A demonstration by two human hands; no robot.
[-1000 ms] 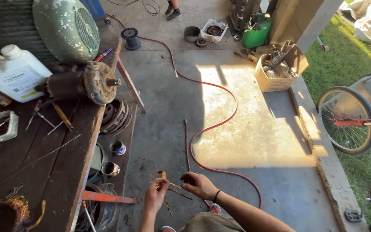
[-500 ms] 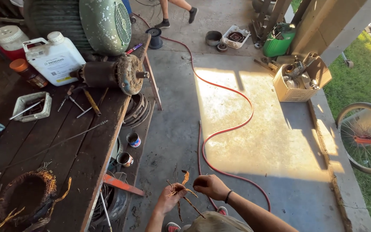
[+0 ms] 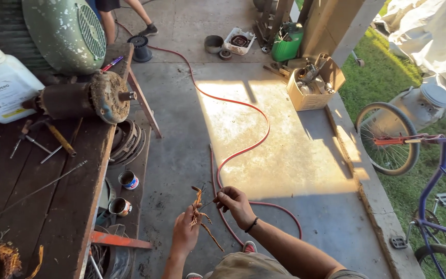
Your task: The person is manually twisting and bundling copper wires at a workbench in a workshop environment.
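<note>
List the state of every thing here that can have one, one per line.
left hand: closed around a bundle of copper wire, held upright.
right hand: pinching a strand from the bundle.
red hose: lying slack in curves on the concrete.
white jug: upright on the bench, capped.
rusty motor: on its side, shaft outward.
cardboard box: open, holding parts.

A bundle of copper wire point(image 3: 200, 213) is held upright in the left hand point(image 3: 186, 231); one strand is pinched by the right hand point(image 3: 235, 204) above the concrete floor point(image 3: 181, 155).
</note>
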